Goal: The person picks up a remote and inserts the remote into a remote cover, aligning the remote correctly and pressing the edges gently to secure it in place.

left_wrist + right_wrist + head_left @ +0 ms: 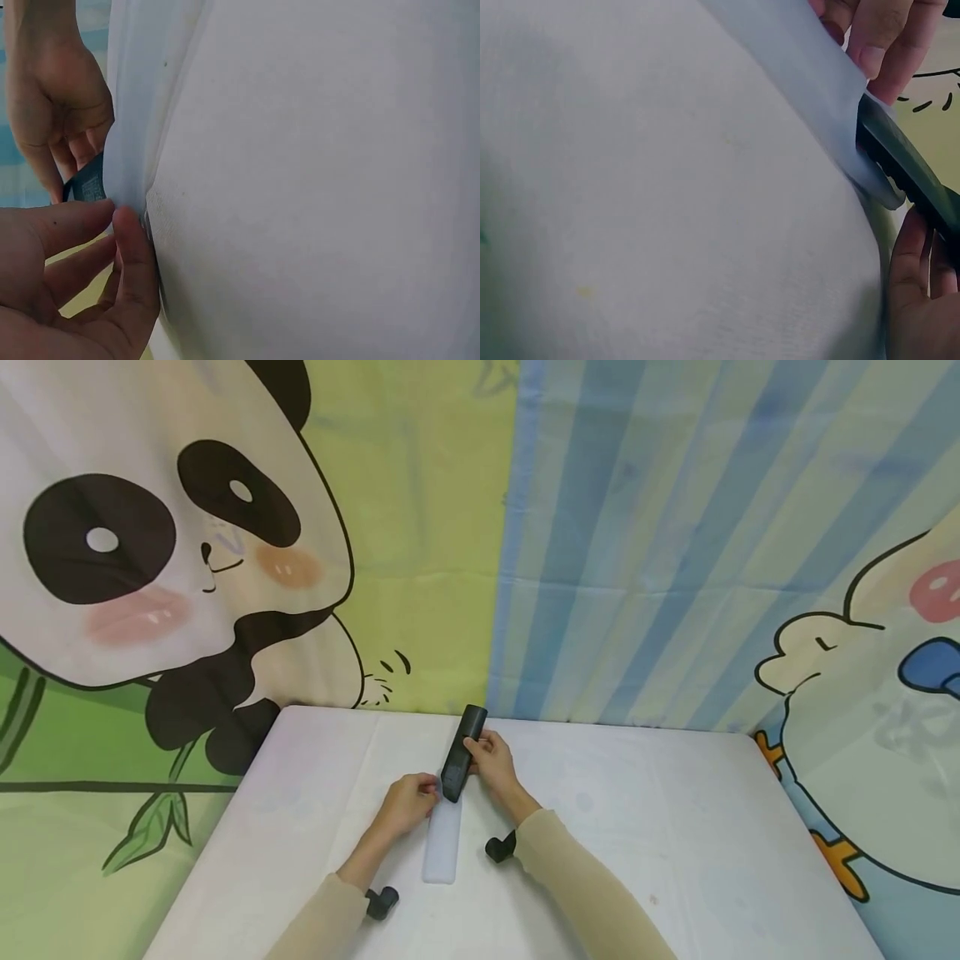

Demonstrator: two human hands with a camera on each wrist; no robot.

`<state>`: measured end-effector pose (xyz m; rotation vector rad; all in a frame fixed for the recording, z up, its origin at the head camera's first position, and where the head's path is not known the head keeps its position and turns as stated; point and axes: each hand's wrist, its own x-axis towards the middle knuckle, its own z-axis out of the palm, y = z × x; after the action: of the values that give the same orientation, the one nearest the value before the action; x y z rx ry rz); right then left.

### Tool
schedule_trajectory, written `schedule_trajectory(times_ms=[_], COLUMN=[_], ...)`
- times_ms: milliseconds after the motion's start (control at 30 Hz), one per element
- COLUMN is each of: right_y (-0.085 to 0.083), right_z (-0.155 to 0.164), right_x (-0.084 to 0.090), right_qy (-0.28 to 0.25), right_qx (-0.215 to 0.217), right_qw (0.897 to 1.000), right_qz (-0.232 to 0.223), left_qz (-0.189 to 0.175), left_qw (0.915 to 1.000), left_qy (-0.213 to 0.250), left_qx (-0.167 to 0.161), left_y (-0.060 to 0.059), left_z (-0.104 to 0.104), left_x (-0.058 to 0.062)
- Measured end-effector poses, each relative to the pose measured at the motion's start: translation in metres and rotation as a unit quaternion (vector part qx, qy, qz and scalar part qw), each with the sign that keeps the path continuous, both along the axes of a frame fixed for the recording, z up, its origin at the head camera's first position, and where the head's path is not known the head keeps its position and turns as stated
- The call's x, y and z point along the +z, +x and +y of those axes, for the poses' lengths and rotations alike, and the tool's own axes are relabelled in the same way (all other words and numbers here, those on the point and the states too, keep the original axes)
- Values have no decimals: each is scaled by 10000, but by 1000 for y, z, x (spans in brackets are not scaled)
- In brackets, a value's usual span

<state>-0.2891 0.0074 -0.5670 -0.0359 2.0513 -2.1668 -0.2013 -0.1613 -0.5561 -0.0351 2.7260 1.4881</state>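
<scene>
A long, flat, pale translucent sleeve (441, 852) lies lengthwise on the white table. My left hand (408, 802) pinches the edge of its upper end between thumb and fingertip; the left wrist view shows this pinch (124, 214) close up. My right hand (492, 764) grips a long black object (463, 747), tilted, with its lower end at the sleeve's mouth. In the right wrist view, the black object (907, 154) has a notched edge, and its tip is partly covered by the sleeve (810, 82). Small print shows near that end in the left wrist view.
The white table (637, 827) reaches back to a cloth backdrop (427, 527) printed with a panda and blue stripes. Black wrist-worn cameras (382, 903) stick out from both forearms, low over the table.
</scene>
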Motion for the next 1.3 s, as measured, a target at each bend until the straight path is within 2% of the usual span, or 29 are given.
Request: schedule_trajectory(times_ms=[200,300,400,500,633,767,900,967,1100,1300], right_y=[5,6,10,17,24,31,39,44,53,68], right_z=[5,10,19,28,40,50,61,65,74,87], right_x=[7,6,11,20,33,45,55,59,67,80], right_qy=[-192,-324,-462,-617,-906,-1157,-1349,-1394,-1344,-1068], right_qx=[-19,-60,-58,-43,9,10,-16,3,97,278], right_qw=[9995,9989,9984,9977,9957,9933,9906,9898,9897,9911], right_qz=[-237,-343,-332,-286,-173,55,213,303,476,742], left_qz=[349,244,-1,-315,-626,-920,-1167,-1262,-1336,-1107], left_qw=[9993,9994,9967,9873,9665,9482,9358,9310,9289,9340], left_qy=[-139,198,801,1540,2443,2995,3286,3394,3451,3323], left_qx=[82,120,108,226,468,519,513,456,114,-707], left_y=[1,2,4,5,8,13,19,21,26,34], left_z=[4,6,9,12,19,28,37,41,47,54], left_x=[-3,-2,0,4,8,13,18,20,23,30])
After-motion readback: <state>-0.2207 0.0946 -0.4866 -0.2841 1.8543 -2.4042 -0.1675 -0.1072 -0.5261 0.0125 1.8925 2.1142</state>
